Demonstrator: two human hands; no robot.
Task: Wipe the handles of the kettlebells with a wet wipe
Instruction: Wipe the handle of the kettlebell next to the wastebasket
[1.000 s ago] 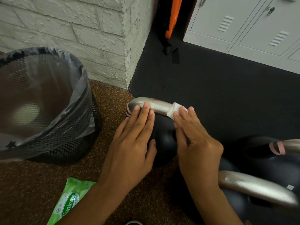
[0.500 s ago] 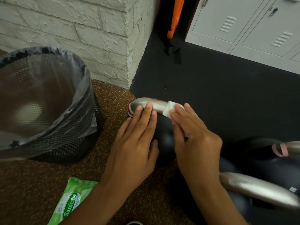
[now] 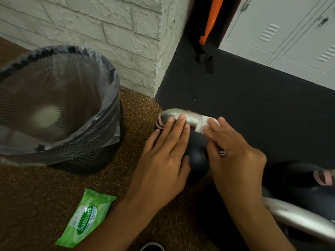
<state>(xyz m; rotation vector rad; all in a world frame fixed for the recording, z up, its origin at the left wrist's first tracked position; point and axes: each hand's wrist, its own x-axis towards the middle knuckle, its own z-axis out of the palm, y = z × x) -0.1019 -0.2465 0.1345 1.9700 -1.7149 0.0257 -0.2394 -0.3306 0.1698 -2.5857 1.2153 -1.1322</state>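
Note:
A black kettlebell (image 3: pixel 196 156) stands on the floor in the middle, with a silver handle (image 3: pixel 179 115) that carries pink bands at its ends. My left hand (image 3: pixel 163 160) lies flat on the bell, fingertips resting on the left part of the handle. My right hand (image 3: pixel 233 156) presses a white wet wipe (image 3: pixel 203 125) around the right part of the handle. Two more kettlebells sit at the right: a silver handle (image 3: pixel 297 218) near the lower right edge and a pink-banded handle (image 3: pixel 322 177) above it.
A black mesh bin (image 3: pixel 59 115) lined with a clear bag stands at the left. A green pack of wipes (image 3: pixel 88 216) lies on the brown floor below it. A white brick pillar (image 3: pixel 126 42) rises behind. Grey lockers (image 3: pixel 282 29) stand at the upper right, past black matting.
My right hand has slid the wipe a little to the left along the handle, then held there. My left hand stays on the handle's left end.

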